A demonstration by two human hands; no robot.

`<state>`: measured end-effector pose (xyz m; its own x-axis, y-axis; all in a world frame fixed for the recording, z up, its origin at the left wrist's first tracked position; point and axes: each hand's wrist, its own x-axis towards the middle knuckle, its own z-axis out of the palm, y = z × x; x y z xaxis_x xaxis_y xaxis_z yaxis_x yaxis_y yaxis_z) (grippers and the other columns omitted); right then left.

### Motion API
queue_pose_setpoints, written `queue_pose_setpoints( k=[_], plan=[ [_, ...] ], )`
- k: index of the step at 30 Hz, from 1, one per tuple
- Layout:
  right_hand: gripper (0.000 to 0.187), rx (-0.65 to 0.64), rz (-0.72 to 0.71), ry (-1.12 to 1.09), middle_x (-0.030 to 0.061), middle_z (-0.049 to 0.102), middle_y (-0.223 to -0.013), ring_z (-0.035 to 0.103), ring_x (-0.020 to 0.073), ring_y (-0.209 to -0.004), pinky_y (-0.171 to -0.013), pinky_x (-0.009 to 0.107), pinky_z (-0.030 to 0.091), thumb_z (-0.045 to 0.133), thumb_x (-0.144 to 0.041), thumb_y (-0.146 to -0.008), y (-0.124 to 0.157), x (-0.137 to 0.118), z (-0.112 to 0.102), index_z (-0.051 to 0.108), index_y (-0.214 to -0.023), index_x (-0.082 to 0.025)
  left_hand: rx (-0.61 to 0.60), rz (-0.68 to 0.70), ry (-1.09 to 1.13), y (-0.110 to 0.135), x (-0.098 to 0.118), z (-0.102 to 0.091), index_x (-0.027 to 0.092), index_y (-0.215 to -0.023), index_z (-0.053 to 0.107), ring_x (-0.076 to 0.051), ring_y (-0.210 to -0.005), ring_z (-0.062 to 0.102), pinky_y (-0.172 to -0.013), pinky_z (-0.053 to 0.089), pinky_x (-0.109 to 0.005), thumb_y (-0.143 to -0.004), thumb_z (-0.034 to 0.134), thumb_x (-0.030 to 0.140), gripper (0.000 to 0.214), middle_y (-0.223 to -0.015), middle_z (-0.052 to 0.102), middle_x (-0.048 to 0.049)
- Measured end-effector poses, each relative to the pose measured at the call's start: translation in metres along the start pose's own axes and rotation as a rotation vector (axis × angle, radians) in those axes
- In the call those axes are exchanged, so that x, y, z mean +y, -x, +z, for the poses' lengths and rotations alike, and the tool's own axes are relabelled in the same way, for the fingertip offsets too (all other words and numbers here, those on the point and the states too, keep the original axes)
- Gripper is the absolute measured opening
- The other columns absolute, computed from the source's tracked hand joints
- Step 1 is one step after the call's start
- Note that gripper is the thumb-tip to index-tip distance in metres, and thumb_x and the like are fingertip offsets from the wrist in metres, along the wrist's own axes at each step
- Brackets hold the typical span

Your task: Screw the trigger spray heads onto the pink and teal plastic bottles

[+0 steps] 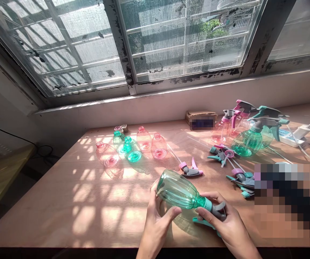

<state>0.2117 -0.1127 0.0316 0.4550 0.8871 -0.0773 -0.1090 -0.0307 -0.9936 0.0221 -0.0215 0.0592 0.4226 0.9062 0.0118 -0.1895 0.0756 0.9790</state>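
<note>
A clear green spray bottle [179,191] lies tilted on its side between my two hands, above the front of the table. My left hand [158,216] is wrapped round its body near the base, thumb on the near side. At the neck, my right hand [223,216] closes on the teal collar and grey spray head [218,210]. The teal trigger [205,222] points down toward the tabletop. Just beyond the bottle, a loose pink and grey spray head [191,169] rests on the table with its tube pointing back left.
Several open bottles without heads, pink [159,147] and green [132,150], stand at the back left. More loose spray heads [222,153] lie to the right. Assembled spray bottles [248,142], a power strip [291,138] and a cardboard box [201,118] are at the back right. A blurred patch covers the far right.
</note>
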Motion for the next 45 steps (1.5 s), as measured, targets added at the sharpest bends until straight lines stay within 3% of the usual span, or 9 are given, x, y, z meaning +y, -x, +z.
queue_pose_setpoints(
  k=[5,10,15,21,27,32,36,40,45],
  plan=[
    [0.033,-0.01,0.027,-0.025,-0.0016,0.079,-0.074,0.079,0.0277,-0.07,-0.073,0.043,0.069,0.092,-0.048,-0.084,0.0,-0.003,0.001,0.08,-0.105,-0.025,0.039,-0.002,0.05,-0.001,-0.007,-0.003,0.035,-0.166,0.048,-0.039,-0.15,0.059,-0.129,0.042,-0.052,-0.088,0.093,0.044,0.09,-0.155,0.07,-0.0108],
    [0.035,0.005,0.03,-0.053,-0.0024,0.078,-0.069,0.078,0.0267,-0.065,-0.068,0.04,0.067,0.09,-0.052,-0.085,-0.001,-0.006,0.0,0.078,-0.105,-0.025,0.097,0.013,-0.026,-0.001,-0.012,-0.005,0.039,-0.157,0.059,-0.036,-0.157,0.052,-0.131,0.041,-0.049,-0.085,0.094,0.031,0.08,-0.166,0.06,-0.0055],
    [0.038,-0.017,0.046,-0.032,-0.0019,0.079,-0.067,0.079,0.0277,-0.066,-0.07,0.041,0.068,0.091,-0.052,-0.083,0.0,-0.005,0.001,0.077,-0.106,-0.025,0.049,0.016,-0.028,0.0,-0.005,-0.002,0.033,-0.16,0.052,-0.042,-0.156,0.051,-0.132,0.037,-0.055,-0.071,0.104,0.044,0.104,-0.159,0.066,-0.0116],
    [0.039,-0.033,0.063,0.044,-0.0005,0.08,-0.066,0.082,0.0309,-0.068,-0.073,0.045,0.067,0.09,-0.053,-0.083,0.001,-0.003,-0.001,0.076,-0.106,-0.025,0.063,0.033,-0.063,0.001,-0.006,-0.004,0.03,-0.161,0.048,-0.043,-0.157,0.047,-0.135,0.028,-0.063,-0.085,0.094,0.052,0.091,-0.167,0.056,-0.0154],
    [0.04,-0.006,0.058,-0.013,-0.0002,0.08,-0.066,0.078,0.0295,-0.067,-0.074,0.048,0.07,0.088,-0.057,-0.085,0.0,0.0,-0.002,0.075,-0.106,-0.025,0.089,0.033,-0.061,-0.001,-0.006,-0.003,0.036,-0.155,0.058,-0.039,-0.163,0.043,-0.131,0.04,-0.052,-0.085,0.094,0.038,0.08,-0.181,0.039,-0.0076],
    [0.041,0.009,0.024,-0.031,0.0001,0.08,-0.067,0.077,0.0291,-0.069,-0.069,0.044,0.07,0.088,-0.057,-0.086,0.0,0.001,0.0,0.075,-0.108,-0.025,0.078,0.036,-0.109,0.0,-0.004,-0.002,0.035,-0.155,0.055,-0.037,-0.156,0.054,-0.129,0.042,-0.055,-0.091,0.086,0.031,0.072,-0.167,0.06,-0.0096],
    [0.041,0.001,0.044,-0.013,-0.0018,0.078,-0.067,0.077,0.0274,-0.068,-0.072,0.043,0.07,0.088,-0.056,-0.085,0.001,-0.003,0.0,0.074,-0.108,-0.025,0.069,0.047,-0.108,0.003,-0.002,-0.001,0.031,-0.151,0.055,-0.039,-0.156,0.052,-0.13,0.039,-0.057,-0.086,0.093,0.045,0.077,-0.165,0.061,-0.0124],
    [0.041,-0.009,0.036,0.018,-0.0024,0.077,-0.066,0.077,0.027,-0.069,-0.071,0.041,0.068,0.087,-0.056,-0.087,0.001,-0.004,-0.001,0.074,-0.108,-0.024,0.06,0.037,-0.02,0.003,0.0,0.0,0.03,-0.142,0.058,-0.038,-0.152,0.058,-0.126,0.046,-0.055,-0.093,0.084,0.059,0.062,-0.159,0.067,-0.0138],
    [0.04,0.0,0.035,0.032,-0.0006,0.08,-0.07,0.078,0.0288,-0.07,-0.074,0.044,0.068,0.086,-0.057,-0.088,0.0,-0.001,-0.003,0.074,-0.109,-0.025,0.08,0.017,-0.04,-0.001,-0.002,0.0,0.029,-0.149,0.062,-0.04,-0.154,0.056,-0.129,0.045,-0.057,-0.095,0.084,0.054,0.064,-0.163,0.065,-0.0137]
  ],
)
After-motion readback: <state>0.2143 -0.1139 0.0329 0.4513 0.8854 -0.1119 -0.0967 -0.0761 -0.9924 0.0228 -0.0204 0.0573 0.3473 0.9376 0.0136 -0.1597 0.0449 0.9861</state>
